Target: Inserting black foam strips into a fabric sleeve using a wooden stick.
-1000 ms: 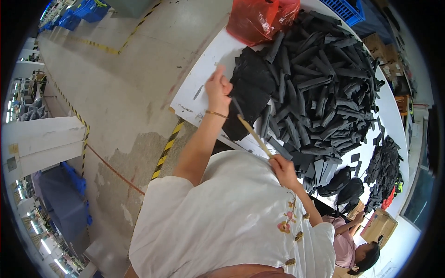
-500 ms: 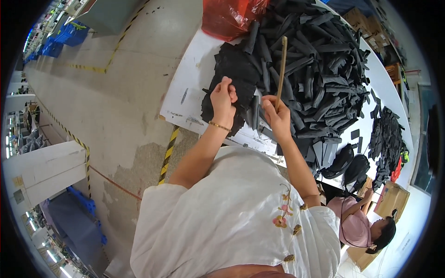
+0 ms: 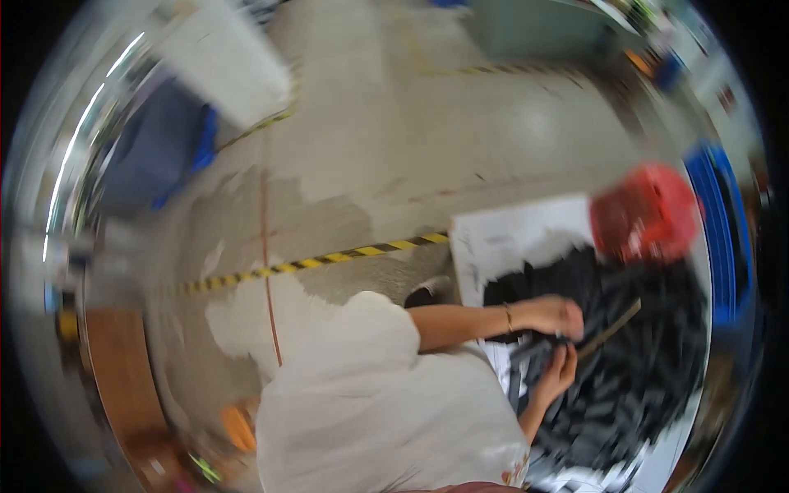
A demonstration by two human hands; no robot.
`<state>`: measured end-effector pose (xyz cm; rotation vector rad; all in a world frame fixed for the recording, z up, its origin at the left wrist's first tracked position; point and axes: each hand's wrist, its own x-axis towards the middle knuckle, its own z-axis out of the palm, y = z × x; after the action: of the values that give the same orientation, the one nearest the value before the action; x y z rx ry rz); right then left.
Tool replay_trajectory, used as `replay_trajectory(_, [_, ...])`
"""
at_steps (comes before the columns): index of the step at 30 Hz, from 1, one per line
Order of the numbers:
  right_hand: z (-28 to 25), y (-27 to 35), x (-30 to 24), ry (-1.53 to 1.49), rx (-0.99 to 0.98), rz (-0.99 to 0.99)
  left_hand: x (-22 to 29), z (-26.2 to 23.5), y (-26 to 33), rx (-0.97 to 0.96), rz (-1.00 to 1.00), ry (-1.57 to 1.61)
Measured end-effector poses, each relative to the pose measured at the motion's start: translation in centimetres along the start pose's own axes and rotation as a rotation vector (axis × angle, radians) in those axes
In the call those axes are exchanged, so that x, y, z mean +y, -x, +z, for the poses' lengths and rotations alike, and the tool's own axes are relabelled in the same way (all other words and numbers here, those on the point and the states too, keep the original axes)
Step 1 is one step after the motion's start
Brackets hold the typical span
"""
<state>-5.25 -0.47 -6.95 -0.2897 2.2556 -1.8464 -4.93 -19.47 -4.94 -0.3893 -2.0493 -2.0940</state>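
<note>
A thin tan stick (image 3: 610,329) slants up from my right hand (image 3: 559,371), whose fingers are closed around its lower end. My left hand (image 3: 555,315), with a bracelet at the wrist, is just beyond it, fingers curled over the dark pieces. Motion blur hides what those fingers hold, if anything. Between the two hands shows a bit of black material. Under and beside them lie flat black pieces (image 3: 534,279) and a large heap of rolled black strips (image 3: 633,390) on the white table (image 3: 509,222).
A red plastic bag (image 3: 645,215) stands at the table's far side, with a blue crate (image 3: 723,234) beyond the edge. Yellow-and-black tape (image 3: 353,253) runs along the floor up to the table corner. A dark cloth-covered blue cart (image 3: 156,144) is at the far left.
The whole view has swung left, so table and heap now sit at the lower right. My hands have come closer together; the stick stays in my right hand.
</note>
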Motion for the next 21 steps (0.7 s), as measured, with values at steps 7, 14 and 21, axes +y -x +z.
replay_trajectory(7, [4.7, -2.6, -2.4, 0.226, -0.193, -0.269, 0.7, -0.6, 5.8, 0.173, -0.378, 0.322])
replay_trajectory(14, [9.0, -7.5, -6.9, 0.051, -0.033, -0.315, 4.9, 0.5, 9.5, 0.321, -0.286, 0.278])
replay_trajectory(21, [8.0, -16.0, -10.9, 0.160, -0.059, -0.840, 2.1, -0.7, 14.5, 0.587, -0.270, 0.196])
